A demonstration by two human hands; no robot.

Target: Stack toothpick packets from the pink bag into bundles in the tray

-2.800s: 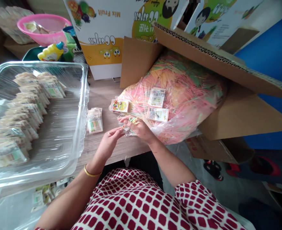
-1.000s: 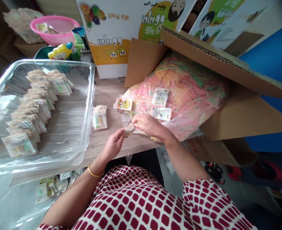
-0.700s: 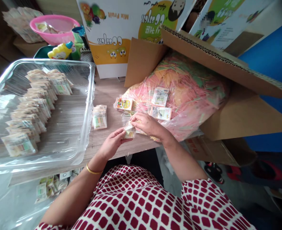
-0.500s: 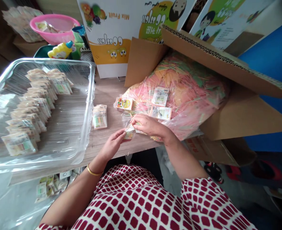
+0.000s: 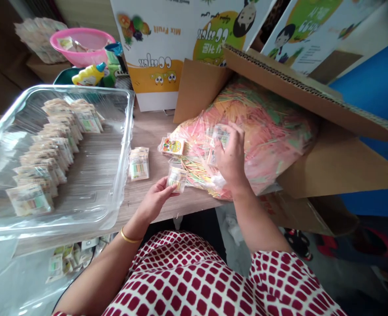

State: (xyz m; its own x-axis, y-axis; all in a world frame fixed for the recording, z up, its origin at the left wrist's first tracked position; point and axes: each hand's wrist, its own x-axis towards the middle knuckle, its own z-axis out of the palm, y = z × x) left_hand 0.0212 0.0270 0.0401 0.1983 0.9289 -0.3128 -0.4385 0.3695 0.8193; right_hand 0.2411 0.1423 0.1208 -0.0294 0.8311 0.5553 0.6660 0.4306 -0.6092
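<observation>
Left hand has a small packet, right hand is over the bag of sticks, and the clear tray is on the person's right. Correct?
Not quite: the clear tray is on the person's left, as the head view shows. The left hand does hold a small packet, and the right hand is over the bag of sticks.

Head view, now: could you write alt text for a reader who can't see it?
A person's left hand holds a small clear plastic packet over a wood-grain table, while the right hand is at small printed packets on a large clear plastic bag of pink, yellow and green sticks. To the left, a clear rectangular plastic tray holds overlapping packets.
</observation>
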